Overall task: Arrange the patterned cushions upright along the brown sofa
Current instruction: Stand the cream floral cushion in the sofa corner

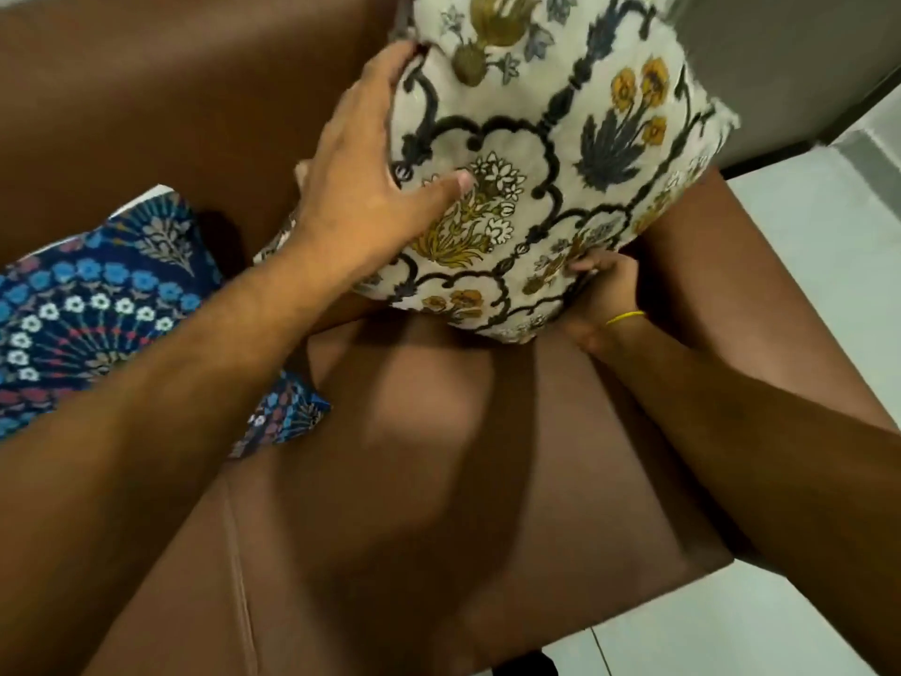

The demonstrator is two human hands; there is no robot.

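A white cushion (pixel 560 153) with black scrollwork and yellow flowers stands upright in the right corner of the brown sofa (pixel 390 505), against the backrest. My left hand (pixel 370 187) grips its left edge, fingers spread over the side and thumb pressed on the front. My right hand (pixel 604 295), with a yellow band at the wrist, holds the cushion's lower right corner from underneath, its fingers partly hidden. A dark blue cushion (pixel 97 304) with blue and white flowers lies on the seat to the left, partly under my left forearm.
The sofa's right armrest (pixel 755 285) runs beside the white cushion. Pale floor tiles (pixel 829 226) lie to the right and below the sofa's front edge. A grey wall (pixel 780 65) rises behind the corner.
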